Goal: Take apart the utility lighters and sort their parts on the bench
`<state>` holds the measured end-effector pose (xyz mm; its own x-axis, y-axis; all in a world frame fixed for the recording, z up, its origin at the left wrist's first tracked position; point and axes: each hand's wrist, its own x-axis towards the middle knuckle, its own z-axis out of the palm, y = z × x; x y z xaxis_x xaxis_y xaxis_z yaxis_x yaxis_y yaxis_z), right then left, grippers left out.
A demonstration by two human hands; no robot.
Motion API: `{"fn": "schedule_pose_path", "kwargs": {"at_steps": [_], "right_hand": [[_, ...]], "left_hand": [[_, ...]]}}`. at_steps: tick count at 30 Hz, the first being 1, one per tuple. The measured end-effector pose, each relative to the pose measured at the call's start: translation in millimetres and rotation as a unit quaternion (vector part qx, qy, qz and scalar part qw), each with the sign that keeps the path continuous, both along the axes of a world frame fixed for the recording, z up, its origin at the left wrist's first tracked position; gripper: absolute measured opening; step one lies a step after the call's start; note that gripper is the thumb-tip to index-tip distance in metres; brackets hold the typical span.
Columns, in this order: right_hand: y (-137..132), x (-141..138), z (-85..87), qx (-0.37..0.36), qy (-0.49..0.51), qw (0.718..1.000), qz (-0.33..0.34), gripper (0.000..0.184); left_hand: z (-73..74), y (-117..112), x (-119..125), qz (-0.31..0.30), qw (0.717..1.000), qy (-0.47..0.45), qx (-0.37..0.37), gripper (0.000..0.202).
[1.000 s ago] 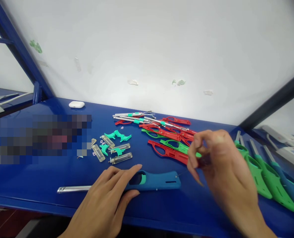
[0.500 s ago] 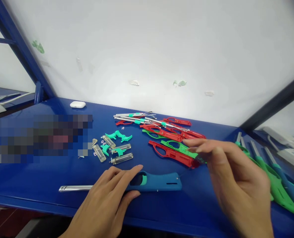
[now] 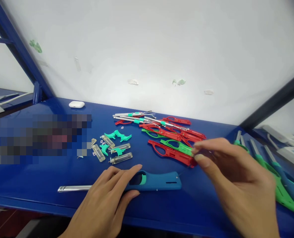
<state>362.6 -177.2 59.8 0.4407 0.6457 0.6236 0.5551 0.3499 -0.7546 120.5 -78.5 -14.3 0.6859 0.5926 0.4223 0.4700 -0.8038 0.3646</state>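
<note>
My left hand point(image 3: 104, 198) is closed around the middle of a blue long-nosed gas lighter point(image 3: 159, 181) lying on the blue table. Its silver metal tube point(image 3: 74, 188) sticks out on the left, and a teal trigger point(image 3: 143, 179) shows in the handle opening. Off to the right of the lighter's handle end, my right hand point(image 3: 238, 181) is raised with thumb and forefinger pinched together. Whatever sits between those fingertips is too small or blurred to make out. Red casing halves point(image 3: 170, 153) and a green casing half point(image 3: 176, 146) lie just behind the right fingertips.
Clear fuel tanks point(image 3: 122, 158) and teal triggers point(image 3: 123, 136) lie left of centre. Metal tubes with wires point(image 3: 129, 118) are at the back. Several long-nosed lighters point(image 3: 273, 175) line the right side. A white case point(image 3: 77, 104) sits near the wall point(image 3: 147, 49). A pixelated patch covers the left.
My right hand has shifted slightly, its thumb and fingertips now closer to the red and green casings. The left hand and the blue lighter stay in place.
</note>
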Motion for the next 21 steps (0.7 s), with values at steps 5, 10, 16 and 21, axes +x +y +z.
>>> {"fn": "schedule_pose_path", "kwargs": {"at_steps": [5, 10, 16, 21], "right_hand": [[2.6, 3.9, -4.6, -0.008, -0.019, 1.000, 0.014, 0.017], [3.0, 2.9, -7.3, 0.030, -0.025, 0.999, 0.001, 0.017], [6.8, 3.2, -10.5, 0.034, -0.005, 0.999, 0.037, 0.013], [-1.0, 7.6, -1.8, 0.066, 0.040, 0.997, -0.010, 0.012]], "left_hand": [[-1.5, 0.5, -0.3, -0.005, 1.000, 0.002, 0.002, 0.049], [0.0, 0.5, 0.4, -0.002, 1.000, 0.001, 0.004, 0.047], [-0.8, 0.0, 0.1, -0.007, 1.000, -0.009, 0.013, 0.045], [0.2, 1.0, 0.9, -0.004, 1.000, -0.006, 0.027, 0.044]]}}
